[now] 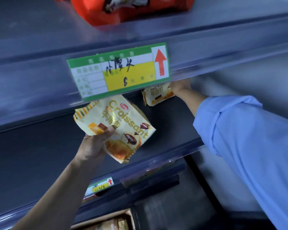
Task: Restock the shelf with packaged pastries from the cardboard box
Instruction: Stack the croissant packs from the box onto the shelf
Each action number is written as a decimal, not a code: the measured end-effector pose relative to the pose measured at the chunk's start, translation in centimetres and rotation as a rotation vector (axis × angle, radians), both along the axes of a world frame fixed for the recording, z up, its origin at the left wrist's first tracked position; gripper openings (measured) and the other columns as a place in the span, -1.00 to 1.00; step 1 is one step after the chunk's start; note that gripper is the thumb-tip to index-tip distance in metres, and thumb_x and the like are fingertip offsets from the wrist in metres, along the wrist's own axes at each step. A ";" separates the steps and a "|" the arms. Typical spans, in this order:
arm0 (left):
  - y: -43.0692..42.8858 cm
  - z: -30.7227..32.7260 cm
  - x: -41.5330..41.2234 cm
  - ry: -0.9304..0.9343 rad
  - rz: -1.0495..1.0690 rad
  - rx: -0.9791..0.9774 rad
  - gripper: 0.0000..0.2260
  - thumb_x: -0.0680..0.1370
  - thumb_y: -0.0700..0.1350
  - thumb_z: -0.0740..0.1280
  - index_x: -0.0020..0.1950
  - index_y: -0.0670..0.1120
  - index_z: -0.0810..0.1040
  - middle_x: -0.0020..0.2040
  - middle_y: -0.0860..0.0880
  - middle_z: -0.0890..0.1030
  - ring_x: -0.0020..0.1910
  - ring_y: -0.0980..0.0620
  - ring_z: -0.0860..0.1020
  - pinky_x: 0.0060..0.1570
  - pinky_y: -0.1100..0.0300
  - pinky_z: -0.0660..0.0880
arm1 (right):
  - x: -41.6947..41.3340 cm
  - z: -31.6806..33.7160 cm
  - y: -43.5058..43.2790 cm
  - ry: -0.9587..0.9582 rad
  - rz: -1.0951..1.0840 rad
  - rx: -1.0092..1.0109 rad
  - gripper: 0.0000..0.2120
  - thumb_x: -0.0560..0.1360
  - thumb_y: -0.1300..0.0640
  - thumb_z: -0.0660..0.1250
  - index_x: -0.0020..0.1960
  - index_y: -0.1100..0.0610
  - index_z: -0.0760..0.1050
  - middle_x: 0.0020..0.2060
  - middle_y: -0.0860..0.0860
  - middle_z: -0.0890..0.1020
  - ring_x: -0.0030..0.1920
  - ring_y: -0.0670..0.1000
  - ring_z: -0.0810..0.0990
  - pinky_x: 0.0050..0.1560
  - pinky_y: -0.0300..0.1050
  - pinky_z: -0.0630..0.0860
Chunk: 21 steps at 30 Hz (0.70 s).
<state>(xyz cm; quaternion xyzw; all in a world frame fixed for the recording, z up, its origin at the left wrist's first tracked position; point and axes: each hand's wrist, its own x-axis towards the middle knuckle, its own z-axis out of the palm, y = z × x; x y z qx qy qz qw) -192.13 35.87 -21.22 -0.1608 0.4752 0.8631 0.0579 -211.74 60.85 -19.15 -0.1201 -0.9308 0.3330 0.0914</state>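
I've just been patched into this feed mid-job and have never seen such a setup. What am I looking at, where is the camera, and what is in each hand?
There is no machine: a person restocks a shop shelf bare-handed. The single picture comes from a camera on their head, looking forward and down. The left hand holds a yellow croissant packet in front of the shelf. The right hand, in a blue sleeve, reaches deep into the shelf with a second packet; its grip is partly hidden by the price label. The cardboard box shows at the bottom.
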 end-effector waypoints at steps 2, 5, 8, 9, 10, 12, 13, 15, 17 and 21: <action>0.3 -0.2 -0.2 0.005 -0.024 0.026 -0.74 0.55 -0.40 0.19 0.05 -0.10 0.53 -0.20 0.03 0.73 -0.23 0.06 0.71 -0.38 0.14 0.62 | 1.2 0.5 0.2 0.019 -0.022 -0.049 -0.86 0.54 0.26 0.13 0.00 0.16 0.45 0.01 0.17 0.60 0.04 0.18 0.54 0.16 0.06 0.50; 1.3 0.3 -0.2 0.016 -0.023 0.046 -0.74 0.56 -0.40 0.19 0.07 -0.09 0.53 -0.19 0.02 0.74 -0.22 0.05 0.71 -0.38 0.14 0.62 | 2.7 0.3 1.4 -0.044 0.025 -0.055 -0.90 0.52 0.20 0.23 -0.02 0.10 0.51 -0.04 0.07 0.61 0.06 0.10 0.53 0.10 -0.06 0.47; 2.2 0.6 0.2 -0.001 -0.032 0.085 -0.74 0.54 -0.41 0.22 0.08 -0.11 0.54 -0.17 -0.01 0.73 -0.20 0.01 0.71 -0.37 0.12 0.62 | 4.6 0.9 1.7 -0.245 0.100 -0.189 -0.67 0.52 0.04 0.33 0.24 0.12 0.51 0.20 0.06 0.58 0.19 0.07 0.52 0.17 -0.11 0.47; 2.5 0.7 0.3 -0.005 -0.034 0.100 -0.73 0.53 -0.41 0.23 0.11 -0.13 0.54 -0.13 -0.03 0.73 -0.18 -0.01 0.71 -0.35 0.11 0.62 | 5.3 1.2 1.6 -0.293 0.118 -0.216 -0.60 0.53 0.03 0.33 0.33 0.13 0.47 0.26 0.08 0.55 0.18 0.07 0.52 0.12 -0.11 0.48; 2.6 0.7 0.3 -0.005 -0.040 0.107 -0.71 0.52 -0.40 0.25 0.17 -0.14 0.53 -0.07 -0.05 0.71 -0.16 -0.01 0.71 -0.33 0.10 0.63 | 6.0 1.5 1.5 -0.306 0.137 -0.216 -0.58 0.53 0.02 0.32 0.35 0.13 0.46 0.28 0.09 0.54 0.15 0.06 0.52 0.06 -0.12 0.49; 2.9 0.8 0.4 0.010 -0.045 0.115 -0.64 0.53 -0.40 0.25 0.28 -0.14 0.47 0.05 -0.08 0.66 -0.15 0.00 0.71 -0.30 0.10 0.63 | 7.4 2.2 1.2 -0.329 0.150 -0.249 -0.59 0.54 -0.02 0.31 0.32 0.12 0.47 0.16 0.07 0.58 0.09 0.05 0.55 0.02 -0.08 0.54; 3.0 0.8 0.3 0.019 -0.047 0.124 -0.63 0.54 -0.39 0.24 0.31 -0.15 0.45 0.08 -0.10 0.64 -0.15 0.01 0.71 -0.30 0.10 0.63 | 8.3 2.9 0.9 -0.405 0.173 -0.343 -0.60 0.52 -0.08 0.31 0.26 0.12 0.47 0.01 0.05 0.62 0.00 0.03 0.60 -0.04 -0.08 0.58; 3.5 0.7 0.2 0.035 -0.060 0.153 -0.63 0.56 -0.38 0.21 0.36 -0.18 0.40 0.16 -0.14 0.60 -0.09 -0.03 0.69 -0.30 0.11 0.63 | 10.4 4.4 0.3 -0.633 0.284 -0.541 -0.47 0.38 -0.28 0.35 0.12 0.11 0.47 -0.24 0.00 0.62 -0.24 -0.04 0.59 -0.21 -0.17 0.54; 4.3 0.5 0.0 0.035 -0.061 0.175 -0.58 0.56 -0.36 0.21 0.43 -0.21 0.34 0.27 -0.19 0.54 0.04 -0.11 0.63 -0.22 0.05 0.65 | 11.6 5.4 0.0 -0.790 0.402 -0.587 -0.19 0.07 -0.39 0.44 0.15 0.09 0.47 -0.04 0.02 0.63 -0.05 -0.01 0.57 -0.01 -0.09 0.50; 6.8 0.5 -0.2 0.045 -0.078 0.200 -0.56 0.58 -0.31 0.20 0.47 -0.16 0.30 0.33 -0.17 0.51 0.17 -0.14 0.58 0.05 -0.10 0.59 | 12.5 6.1 -0.5 -0.805 0.406 -0.420 -0.06 0.21 -0.07 0.54 0.49 0.07 0.20 0.36 0.01 0.47 0.39 0.05 0.36 0.44 0.14 0.22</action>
